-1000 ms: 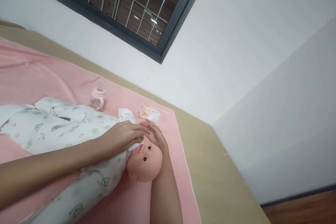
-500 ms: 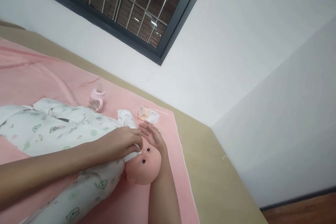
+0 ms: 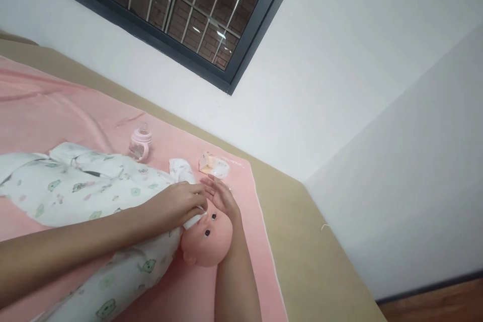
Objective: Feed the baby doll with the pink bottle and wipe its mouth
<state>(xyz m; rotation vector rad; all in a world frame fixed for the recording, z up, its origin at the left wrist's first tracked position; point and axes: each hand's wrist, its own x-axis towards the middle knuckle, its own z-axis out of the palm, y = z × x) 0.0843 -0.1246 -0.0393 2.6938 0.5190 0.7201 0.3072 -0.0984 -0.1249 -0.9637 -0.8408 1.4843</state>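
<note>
A baby doll [image 3: 211,241] in a white romper with green animal prints lies on its back, its bare head to the right. My left hand [image 3: 186,205] reaches in from the left, fingers pinched on a white cloth [image 3: 194,220] at the doll's mouth and chin. That hand covers part of the doll's lower face. My right hand [image 3: 221,196] lies at the far side of the head, palm up, its fingers stretched out; the forearm passes beneath the head.
A pink baby bottle [image 3: 140,145] with a handle stands beyond the doll's body. Near my right fingers lies a small clear-and-orange package [image 3: 214,165]. Everything rests on a pink blanket [image 3: 260,241] over a tan surface [image 3: 313,261], with a wall and barred window [image 3: 196,15] behind.
The view has shifted very slightly. My left hand and the cloth have moved a little at the doll's mouth; my right hand stays beside the head.
</note>
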